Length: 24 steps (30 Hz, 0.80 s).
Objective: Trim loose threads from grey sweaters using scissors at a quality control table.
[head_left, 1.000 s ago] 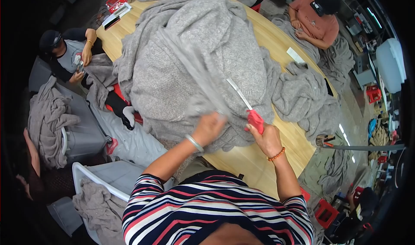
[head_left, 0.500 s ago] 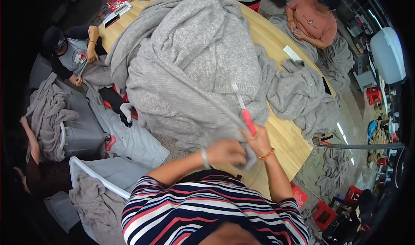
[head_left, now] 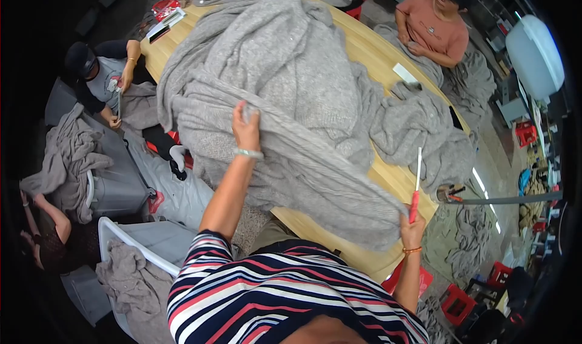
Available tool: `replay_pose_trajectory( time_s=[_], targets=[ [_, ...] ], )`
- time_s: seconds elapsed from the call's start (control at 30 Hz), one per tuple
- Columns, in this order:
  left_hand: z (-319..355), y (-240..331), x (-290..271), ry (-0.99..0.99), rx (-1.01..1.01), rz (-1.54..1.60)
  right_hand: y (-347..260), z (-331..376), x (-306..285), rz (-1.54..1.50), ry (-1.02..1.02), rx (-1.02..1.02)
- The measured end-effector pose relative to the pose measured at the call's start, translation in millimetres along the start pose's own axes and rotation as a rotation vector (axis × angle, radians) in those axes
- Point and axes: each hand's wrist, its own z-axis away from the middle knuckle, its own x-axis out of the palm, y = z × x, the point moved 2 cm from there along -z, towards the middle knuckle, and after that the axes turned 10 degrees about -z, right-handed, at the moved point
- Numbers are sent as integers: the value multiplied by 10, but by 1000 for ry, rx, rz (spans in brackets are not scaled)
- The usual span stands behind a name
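A large heap of grey knitted fabric (head_left: 285, 89) covers a long wooden table (head_left: 388, 47). My left hand (head_left: 245, 128) is stretched out over the heap and grips a fold of the grey fabric. My right hand (head_left: 412, 225) is off the table's near right corner, holding red-handled scissors (head_left: 416, 183) upright with the pale blade pointing up. A long band of the fabric runs from my left hand down toward my right hand.
A person in a pink top (head_left: 433, 28) sits at the far right of the table. Another person (head_left: 103, 83) sits at the left handling grey cloth. Grey bins (head_left: 115, 189) with cloth stand at the left. A white basket (head_left: 130, 250) holds fabric. Red stools (head_left: 458, 304) stand at lower right.
My left hand moved from the near edge up onto the heap and took hold of a fold. My right hand with the scissors swung away to the right, off the fabric.
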Motion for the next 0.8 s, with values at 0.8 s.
replay_pose_trajectory(
  time_s=[0.8],
  targets=[
    [2714,212,538,-924,-290,327,101,684,15,436,-255,52]
  ],
)
